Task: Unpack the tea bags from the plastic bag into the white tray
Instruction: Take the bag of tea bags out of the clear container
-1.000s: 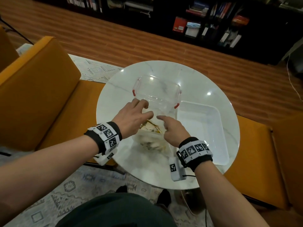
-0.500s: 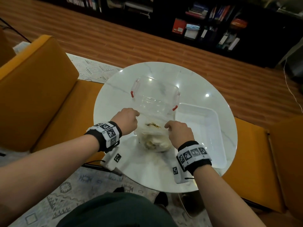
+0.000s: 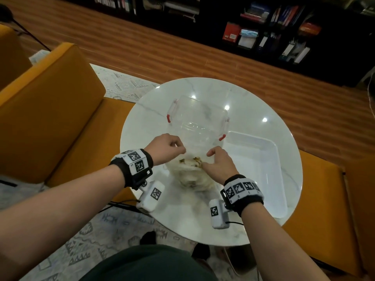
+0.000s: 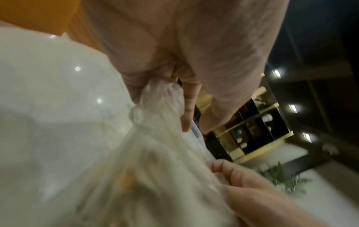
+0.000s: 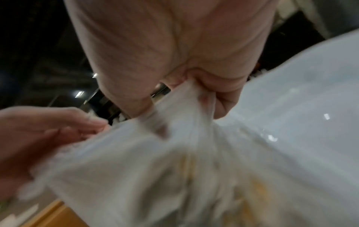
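A clear plastic bag (image 3: 192, 177) full of tea bags (image 3: 191, 160) sits on the round marble table (image 3: 150, 114), just left of the empty white tray (image 3: 259, 165). My left hand (image 3: 166, 149) grips the bag's left top edge; in the left wrist view the plastic bag (image 4: 159, 107) is bunched in its curled fingers. My right hand (image 3: 219, 163) grips the right top edge, and the right wrist view shows the plastic bag (image 5: 190, 98) pinched between thumb and fingers. The bag's mouth gapes between both hands.
A clear lidded container (image 3: 196, 120) with red clips stands right behind the bag. Orange seats (image 3: 50, 110) curve around the table's left and right. A dark bookshelf (image 3: 263, 31) lines the far wall across the wooden floor.
Both hands went from reaching at the bag's top to gripping its edges and pulling them apart. The bag's mouth has spread wider and tea bags show inside.
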The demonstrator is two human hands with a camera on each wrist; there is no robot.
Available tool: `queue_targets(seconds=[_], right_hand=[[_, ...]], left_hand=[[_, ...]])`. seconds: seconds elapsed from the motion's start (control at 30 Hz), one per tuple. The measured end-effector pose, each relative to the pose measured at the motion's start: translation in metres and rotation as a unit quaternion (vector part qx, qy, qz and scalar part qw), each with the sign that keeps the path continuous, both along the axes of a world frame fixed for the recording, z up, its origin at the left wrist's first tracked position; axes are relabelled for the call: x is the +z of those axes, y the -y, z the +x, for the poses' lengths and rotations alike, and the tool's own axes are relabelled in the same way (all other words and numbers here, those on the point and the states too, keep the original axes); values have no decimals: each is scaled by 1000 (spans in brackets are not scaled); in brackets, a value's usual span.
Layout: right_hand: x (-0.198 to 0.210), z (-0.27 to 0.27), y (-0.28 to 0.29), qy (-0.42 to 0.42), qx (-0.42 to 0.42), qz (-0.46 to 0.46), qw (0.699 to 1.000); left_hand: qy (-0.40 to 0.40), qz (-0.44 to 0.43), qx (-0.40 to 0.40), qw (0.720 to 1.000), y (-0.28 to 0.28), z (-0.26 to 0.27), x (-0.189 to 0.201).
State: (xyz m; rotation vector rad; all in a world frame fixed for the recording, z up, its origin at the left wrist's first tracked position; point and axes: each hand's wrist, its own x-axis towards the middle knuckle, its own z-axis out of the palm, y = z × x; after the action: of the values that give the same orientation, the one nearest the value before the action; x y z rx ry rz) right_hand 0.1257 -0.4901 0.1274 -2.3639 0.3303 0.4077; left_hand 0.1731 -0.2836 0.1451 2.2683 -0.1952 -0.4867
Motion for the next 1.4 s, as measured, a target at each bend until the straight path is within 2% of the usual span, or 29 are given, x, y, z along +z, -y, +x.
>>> queue_targets(seconds=[0.1, 0.17, 0.23, 0.33, 0.37, 0.43, 0.5, 0.57, 0.63, 0.7, 0.8, 0.87, 0.93, 1.0, 1.03, 1.07, 1.1, 1.17, 1.27, 1.4], right_hand=[[-8, 0, 2, -9, 66, -119, 991], [-10, -1, 6, 12, 86, -159, 983], [-7, -2, 9, 29, 103, -184, 977], [-4, -4, 16, 30, 116, -210, 970], [-2, -3, 18, 35, 96, -188, 977], [-1, 1, 22, 50, 13, -77, 996], [-1, 4, 22, 72, -50, 31, 996], [0, 7, 20, 77, -52, 50, 994], [-2, 7, 16, 47, -17, 50, 997], [-4, 4, 13, 3, 56, 26, 998], [-11, -3, 16, -39, 162, -68, 984], [-16, -10, 20, -38, 210, -170, 962], [-13, -18, 19, 61, 263, -274, 923], [-13, -22, 11, 205, 328, -259, 885], [-13, -25, 6, 236, 371, -238, 866], [-12, -27, 0, 204, 407, -227, 861], [-9, -29, -4, 131, 414, -235, 870], [-6, -30, -6, -13, 359, -300, 883], [-2, -26, -4, -24, 288, -375, 881], [1, -17, -1, -19, 267, -368, 890]], left_hand=[[36, 147, -97, 984, 0, -1, -13], [41, 181, -119, 975, 0, -2, -20], [31, 167, -95, 981, -1, -2, -24], [39, 94, -62, 993, -1, -4, -26], [47, 60, -67, 995, -2, -3, -24], [51, -20, -84, 995, -1, -5, -17], [18, -93, -82, 992, -2, -7, -8], [-16, -84, -96, 992, -3, -9, -5], [-42, -22, -112, 993, -2, -13, -7], [-40, 57, -113, 991, 0, -16, -14], [-26, 141, -122, 982, 3, -23, -27], [-33, 143, -123, 982, 3, -28, -32], [-44, 137, -132, 981, 4, -32, -36], [-48, 141, -144, 978, 7, -35, -38], [-49, 143, -146, 978, 9, -35, -37], [-51, 145, -145, 977, 10, -35, -37], [-53, 145, -140, 978, 10, -35, -35], [-52, 137, -123, 982, 7, -33, -33], [-34, 150, -105, 982, 1, -33, -28], [-39, 138, -87, 986, -11, -36, -28]])
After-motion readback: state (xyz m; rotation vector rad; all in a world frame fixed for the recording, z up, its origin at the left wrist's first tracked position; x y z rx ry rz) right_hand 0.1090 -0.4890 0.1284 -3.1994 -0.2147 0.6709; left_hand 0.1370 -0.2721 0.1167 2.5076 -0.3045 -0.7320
